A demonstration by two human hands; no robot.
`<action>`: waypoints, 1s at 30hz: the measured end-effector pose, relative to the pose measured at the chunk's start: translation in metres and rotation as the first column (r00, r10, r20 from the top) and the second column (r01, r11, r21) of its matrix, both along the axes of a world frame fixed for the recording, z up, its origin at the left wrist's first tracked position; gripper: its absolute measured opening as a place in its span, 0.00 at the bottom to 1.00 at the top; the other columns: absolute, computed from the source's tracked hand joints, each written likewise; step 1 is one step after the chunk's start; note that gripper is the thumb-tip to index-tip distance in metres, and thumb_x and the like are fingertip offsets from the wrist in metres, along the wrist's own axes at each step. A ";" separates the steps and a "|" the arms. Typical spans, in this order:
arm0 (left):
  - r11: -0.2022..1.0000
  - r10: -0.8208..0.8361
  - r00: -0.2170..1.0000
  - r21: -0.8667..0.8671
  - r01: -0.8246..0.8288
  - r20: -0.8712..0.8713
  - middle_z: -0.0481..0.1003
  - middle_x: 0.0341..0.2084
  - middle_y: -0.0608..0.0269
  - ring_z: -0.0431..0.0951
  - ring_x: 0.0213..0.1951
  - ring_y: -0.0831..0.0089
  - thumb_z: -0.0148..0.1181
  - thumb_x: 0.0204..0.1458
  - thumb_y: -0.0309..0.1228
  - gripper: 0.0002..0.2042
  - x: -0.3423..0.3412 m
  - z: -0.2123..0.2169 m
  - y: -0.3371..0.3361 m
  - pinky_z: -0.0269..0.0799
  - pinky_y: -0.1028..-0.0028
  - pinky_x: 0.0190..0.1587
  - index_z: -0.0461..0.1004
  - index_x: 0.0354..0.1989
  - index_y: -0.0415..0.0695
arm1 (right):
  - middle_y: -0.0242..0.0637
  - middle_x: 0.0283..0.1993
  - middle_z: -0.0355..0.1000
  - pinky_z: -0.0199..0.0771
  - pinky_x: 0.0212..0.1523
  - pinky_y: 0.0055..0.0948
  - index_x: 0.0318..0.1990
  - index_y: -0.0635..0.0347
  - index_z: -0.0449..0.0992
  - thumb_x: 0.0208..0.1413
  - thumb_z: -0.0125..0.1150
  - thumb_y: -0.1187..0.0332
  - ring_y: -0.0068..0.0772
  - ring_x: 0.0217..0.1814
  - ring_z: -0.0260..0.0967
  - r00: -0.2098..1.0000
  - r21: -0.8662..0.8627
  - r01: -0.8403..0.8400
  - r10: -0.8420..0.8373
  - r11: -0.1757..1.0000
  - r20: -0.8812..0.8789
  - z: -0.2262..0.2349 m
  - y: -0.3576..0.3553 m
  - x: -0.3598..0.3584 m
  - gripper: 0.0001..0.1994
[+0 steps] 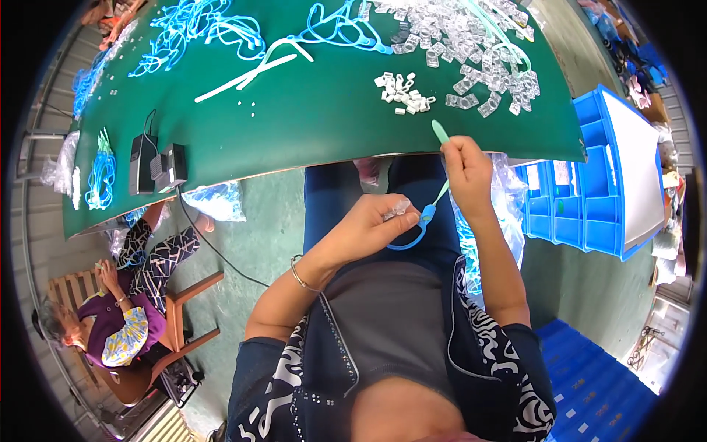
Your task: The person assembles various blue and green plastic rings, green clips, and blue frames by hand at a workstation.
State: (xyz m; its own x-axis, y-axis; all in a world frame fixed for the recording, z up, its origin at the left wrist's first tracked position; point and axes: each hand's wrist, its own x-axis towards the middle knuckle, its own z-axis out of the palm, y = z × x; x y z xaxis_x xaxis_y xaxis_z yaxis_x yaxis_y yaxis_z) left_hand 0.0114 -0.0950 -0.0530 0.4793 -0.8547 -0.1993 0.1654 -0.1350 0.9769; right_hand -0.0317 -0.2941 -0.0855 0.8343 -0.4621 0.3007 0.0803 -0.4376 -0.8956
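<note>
In front of my lap, my left hand (362, 227) is closed, pinching a small clear plastic clip (398, 209) between thumb and fingers. A blue cord loop (418, 241) with a flat blue joint hangs at those fingertips; whether they grip it too is hard to see. My right hand (470, 175), up by the table's near edge, is closed on a light green strap (440, 132). One end of the strap sticks up past the fingers, while its lower part runs down to the blue joint by my left hand.
Many clear clips (471, 44) and small white pieces (401, 93) lie on the green table (309, 125). Blue cords (195, 37), white strips (258, 72) and a black device (169, 168) lie there too. Blue bins (589, 173) stand at right. Another person (118, 324) sits at left.
</note>
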 end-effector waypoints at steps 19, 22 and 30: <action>0.827 0.314 0.255 -0.131 -0.547 0.914 0.74 0.25 0.61 0.75 0.23 0.64 0.59 0.45 0.25 0.03 0.078 -0.015 -0.064 0.68 0.68 0.25 0.74 0.28 0.41 | 0.25 0.21 0.65 0.56 0.20 0.14 0.36 0.65 0.71 0.57 0.53 0.73 0.11 0.19 0.57 0.987 0.389 -0.085 0.131 0.917 -0.093 0.016 0.001 -0.017 0.04; 0.895 0.412 0.849 0.028 -0.445 0.332 0.72 0.21 0.66 0.70 0.18 0.78 0.59 0.47 0.24 0.02 0.067 0.006 -0.049 0.62 0.78 0.20 0.73 0.28 0.40 | 0.25 0.20 0.65 0.55 0.20 0.15 0.34 0.65 0.72 0.54 0.55 0.74 0.11 0.19 0.56 0.993 0.220 -0.097 0.111 0.971 -0.051 0.021 0.011 -0.015 0.03; 0.905 0.385 0.898 -0.106 -0.412 -0.212 0.72 0.23 0.67 0.68 0.21 0.84 0.61 0.45 0.21 0.07 0.039 0.014 -0.031 0.63 0.84 0.21 0.73 0.33 0.39 | 0.28 0.18 0.65 0.57 0.20 0.18 0.31 0.65 0.73 0.52 0.57 0.75 0.12 0.20 0.57 0.988 0.156 -0.137 0.146 0.978 -0.053 0.039 0.029 -0.013 0.02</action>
State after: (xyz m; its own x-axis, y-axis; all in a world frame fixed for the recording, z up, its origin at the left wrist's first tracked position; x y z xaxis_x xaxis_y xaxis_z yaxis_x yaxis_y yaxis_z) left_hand 0.0504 -0.1260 -0.0389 0.7530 -0.6254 -0.2048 0.3520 0.1198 0.9283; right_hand -0.0451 -0.2650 -0.0469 0.9096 -0.3741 0.1806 0.0727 -0.2847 -0.9559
